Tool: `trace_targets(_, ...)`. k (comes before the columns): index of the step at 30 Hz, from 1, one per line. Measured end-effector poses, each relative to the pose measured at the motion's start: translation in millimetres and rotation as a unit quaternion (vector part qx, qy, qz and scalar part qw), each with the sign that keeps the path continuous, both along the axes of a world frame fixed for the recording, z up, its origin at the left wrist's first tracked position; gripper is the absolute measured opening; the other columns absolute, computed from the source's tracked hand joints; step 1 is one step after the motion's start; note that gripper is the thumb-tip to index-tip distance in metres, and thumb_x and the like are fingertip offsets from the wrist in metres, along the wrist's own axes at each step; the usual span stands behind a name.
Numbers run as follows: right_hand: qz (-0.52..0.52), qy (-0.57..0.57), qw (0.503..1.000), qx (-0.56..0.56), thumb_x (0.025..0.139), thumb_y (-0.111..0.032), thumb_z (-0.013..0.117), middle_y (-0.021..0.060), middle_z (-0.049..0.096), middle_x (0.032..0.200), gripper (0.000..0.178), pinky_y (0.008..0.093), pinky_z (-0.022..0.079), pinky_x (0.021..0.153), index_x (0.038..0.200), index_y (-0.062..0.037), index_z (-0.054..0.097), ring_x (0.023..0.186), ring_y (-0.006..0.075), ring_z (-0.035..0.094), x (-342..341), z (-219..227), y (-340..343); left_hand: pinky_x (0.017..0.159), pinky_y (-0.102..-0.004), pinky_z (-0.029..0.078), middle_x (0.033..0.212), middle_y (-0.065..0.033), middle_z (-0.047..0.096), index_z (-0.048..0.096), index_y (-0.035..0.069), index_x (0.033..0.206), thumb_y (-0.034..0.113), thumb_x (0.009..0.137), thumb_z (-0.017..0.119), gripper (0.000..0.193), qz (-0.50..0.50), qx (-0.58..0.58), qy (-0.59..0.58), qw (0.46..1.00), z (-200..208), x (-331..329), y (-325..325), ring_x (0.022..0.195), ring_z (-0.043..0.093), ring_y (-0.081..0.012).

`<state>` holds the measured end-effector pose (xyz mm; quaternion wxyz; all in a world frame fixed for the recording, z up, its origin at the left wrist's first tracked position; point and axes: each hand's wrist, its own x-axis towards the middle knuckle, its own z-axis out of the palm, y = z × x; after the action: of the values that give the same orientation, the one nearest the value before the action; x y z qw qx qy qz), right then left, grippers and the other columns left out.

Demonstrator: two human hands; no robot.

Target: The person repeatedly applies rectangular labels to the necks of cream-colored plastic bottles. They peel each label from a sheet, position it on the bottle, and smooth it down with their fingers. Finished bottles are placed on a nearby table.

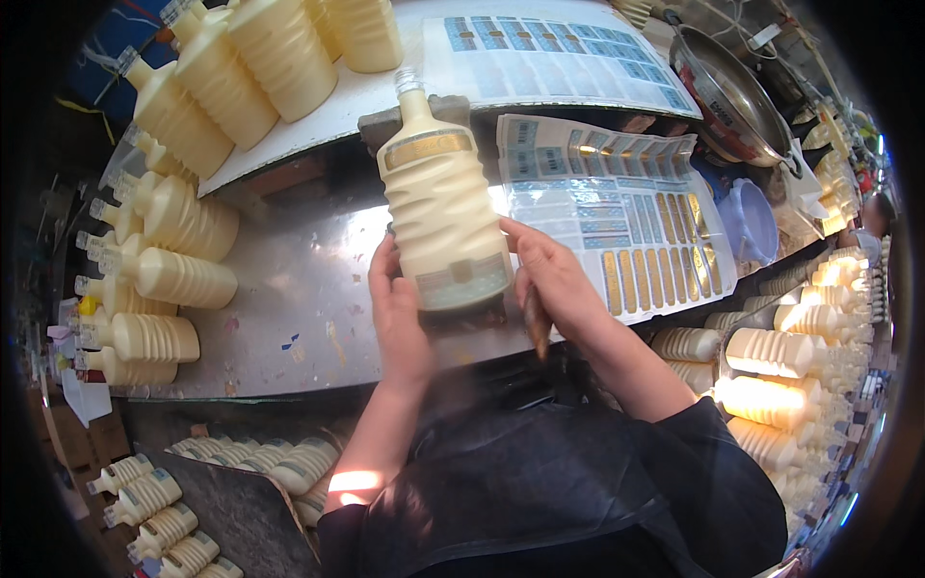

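Note:
A cream-coloured ribbed bottle [443, 217] stands tilted away from me, its clear threaded neck pointing to the far side. It bears a gold label strip at the shoulder and a pale bluish label near the base. My left hand [397, 313] is curved around its lower left side. On the lower right side my right hand [557, 279] touches it with the fingertips. That same hand also grips a brown pointed tool [536, 328], tip toward me; its exact kind is unclear. Behind the bottle's shoulder sits a dark block [374, 127].
Sheets of gold and blue labels [631, 222] lie right of the bottle, another sheet [559, 63] behind. Farther right are a large round pan [737, 91] and a lilac basin [749, 222]. Bottles crowd the left [183, 279], back left [284, 58], right [766, 400] and lower left [154, 496].

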<state>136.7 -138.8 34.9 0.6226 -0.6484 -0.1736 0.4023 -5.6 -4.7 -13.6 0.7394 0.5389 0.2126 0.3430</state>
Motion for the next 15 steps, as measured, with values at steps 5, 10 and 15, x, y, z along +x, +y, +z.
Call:
trace_targets(5,0.003,-0.001,1.0,-0.001,0.109,-0.026,0.05,0.0022,0.069,0.099,0.045,0.0185,0.043,0.061,0.148,-0.002,0.053,0.065,0.0024,0.05,4,-2,-6,0.116,-0.0384,0.034,0.144,-0.0118,0.049,0.034,0.001,0.156,0.025,0.103,0.058,0.064,-0.042,0.042,0.04,0.997,-16,-13,13,0.136,0.046,-0.0207)
trace_targets(10,-0.005,0.021,1.0,-0.004,0.108,-0.024,0.048,0.0016,0.068,0.102,0.042,0.0222,0.048,0.077,0.143,-0.0043,0.06,0.086,0.0056,0.057,-2,-2,-6,0.112,-0.0397,0.041,0.139,-0.0152,0.054,0.048,0.001,0.147,0.012,0.078,0.082,0.078,0.009,0.268,0.114,0.957,-14,-16,14,0.132,0.052,-0.0297)
trace_targets(15,-0.015,0.021,0.999,-0.019,0.109,-0.029,0.047,-0.0046,0.06,0.082,0.043,0.0189,0.042,0.063,0.143,-0.0059,0.061,0.069,0.0026,0.047,2,-12,-7,0.107,-0.0382,0.044,0.13,-0.0145,0.058,0.054,0.0,0.143,0.012,0.074,0.087,0.078,0.064,0.364,0.123,0.921,1,-13,8,0.122,0.058,-0.0288)
